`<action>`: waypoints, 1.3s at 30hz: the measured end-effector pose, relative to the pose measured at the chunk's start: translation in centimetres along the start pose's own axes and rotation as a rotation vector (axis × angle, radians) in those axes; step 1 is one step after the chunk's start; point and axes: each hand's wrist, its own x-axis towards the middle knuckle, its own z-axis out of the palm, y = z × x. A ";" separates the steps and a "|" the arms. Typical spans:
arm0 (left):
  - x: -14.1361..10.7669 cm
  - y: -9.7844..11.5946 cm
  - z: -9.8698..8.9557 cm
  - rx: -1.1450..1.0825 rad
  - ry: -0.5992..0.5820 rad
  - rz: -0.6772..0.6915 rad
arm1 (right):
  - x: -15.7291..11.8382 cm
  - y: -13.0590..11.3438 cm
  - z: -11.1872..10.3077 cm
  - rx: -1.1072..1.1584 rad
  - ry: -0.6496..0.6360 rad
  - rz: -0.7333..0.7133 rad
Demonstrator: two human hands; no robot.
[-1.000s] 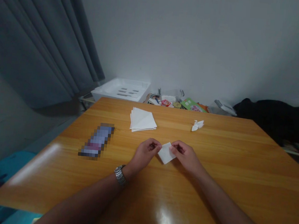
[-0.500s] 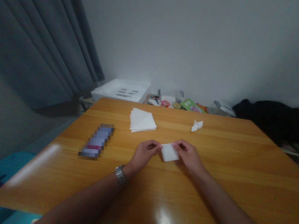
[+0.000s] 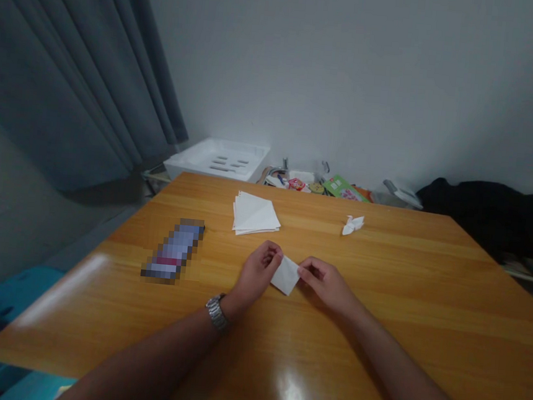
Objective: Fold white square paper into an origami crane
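A small folded square of white paper is held between my two hands above the wooden table. My left hand, with a metal watch on its wrist, pinches the paper's upper left edge. At the right corner, the thumb and fingers of my right hand grip the same paper. A stack of white paper sheets lies farther back, left of centre. To the right of the stack sits a small white folded paper bird.
A phone-like object, pixelated, lies on the left of the table. Behind the back edge are a white slotted tray, a green packet and small items. A black cloth is at the right, and a grey curtain hangs left.
The folded paper has turned so a corner points down, and has shifted slightly left. My left hand has tilted upward; my right hand has moved a little left and down, to the paper's right corner.
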 end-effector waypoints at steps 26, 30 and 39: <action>-0.3 0.6 -0.6 0.125 -0.172 0.012 | -0.3 -0.7 -0.6 -0.122 -0.004 -0.039; 0.0 0.6 -0.7 0.188 -0.174 0.018 | -0.2 -0.7 -0.8 -0.138 -0.007 -0.040; 0.3 0.3 -1.1 0.307 -0.230 0.058 | 0.0 -0.5 -0.9 -0.094 0.023 -0.019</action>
